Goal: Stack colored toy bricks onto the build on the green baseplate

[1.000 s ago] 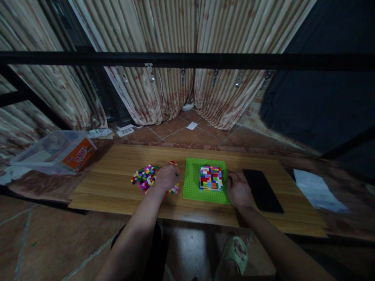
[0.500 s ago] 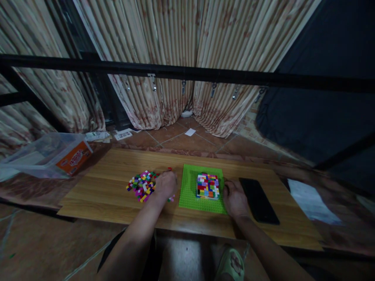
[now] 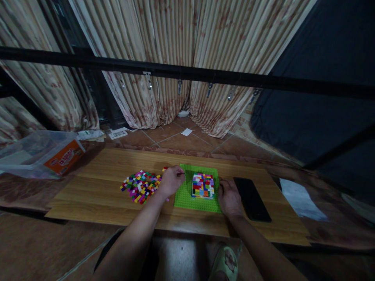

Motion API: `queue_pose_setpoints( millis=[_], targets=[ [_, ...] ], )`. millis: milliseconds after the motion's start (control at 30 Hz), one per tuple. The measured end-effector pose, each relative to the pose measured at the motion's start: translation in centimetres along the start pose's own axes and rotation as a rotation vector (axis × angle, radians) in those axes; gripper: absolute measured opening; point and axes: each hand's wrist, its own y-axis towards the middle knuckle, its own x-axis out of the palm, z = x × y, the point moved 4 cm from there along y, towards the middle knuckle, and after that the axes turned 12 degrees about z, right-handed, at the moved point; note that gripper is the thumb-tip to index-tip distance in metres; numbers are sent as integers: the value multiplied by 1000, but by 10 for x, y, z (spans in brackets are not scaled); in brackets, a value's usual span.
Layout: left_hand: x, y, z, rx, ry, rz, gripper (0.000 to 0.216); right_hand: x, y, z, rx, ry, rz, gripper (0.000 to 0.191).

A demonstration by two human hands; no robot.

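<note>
A green studded baseplate (image 3: 187,201) lies on the wooden table, bearing a low block of multicoloured building bricks (image 3: 203,185). My left hand (image 3: 171,181) is over the plate's left edge, thumb and fingers pinched on a small dark piece that looks like a building brick. My right hand (image 3: 230,197) rests at the plate's right edge, fingers curled against it; its fingertips are partly hidden. Left of my left hand spreads a pile of loose coloured bricks (image 3: 140,185), partly covered by that hand. A few red bricks (image 3: 165,169) lie just behind it.
A black phone-like slab (image 3: 252,199) lies right of my right hand on the table (image 3: 96,195). Beyond the table's right end is a white sheet (image 3: 301,199). A clear plastic bin (image 3: 38,152) with an orange label stands at left. A dark metal bar (image 3: 164,69) crosses ahead.
My left hand has moved from the brick pile rightward to the baseplate's left edge, with a small piece at its fingertips. My right hand stays at the plate's right edge. The view has shifted slightly.
</note>
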Motion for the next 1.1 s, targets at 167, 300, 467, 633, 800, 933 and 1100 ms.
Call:
queue_pose_setpoints(
  millis=[167, 300, 467, 633, 800, 933, 1100],
  targets=[
    [17, -3, 5, -27, -122, -27, 7, 0, 0, 0, 15, -13, -7, 25],
    [25, -9, 10, 6, -121, -31, 10, -1, 0, -1, 17, -2, -2, 25],
    [29, -14, 13, 29, -80, -11, 13, -1, 0, -1, 25, -4, 0, 25],
    [32, -13, 10, 26, -77, 14, 15, -1, 0, -1, 11, 6, 1, 25],
    [34, -10, 7, 22, -84, 35, 19, -1, 0, -1, 16, -2, -2, 25],
    [34, -11, 9, 31, -44, 33, 19, -1, -1, 0, 5, -4, 10, 25],
    [30, -16, 18, 123, 123, 21, 21, -1, 0, 0, 4, -7, 6, 25]
  ],
)
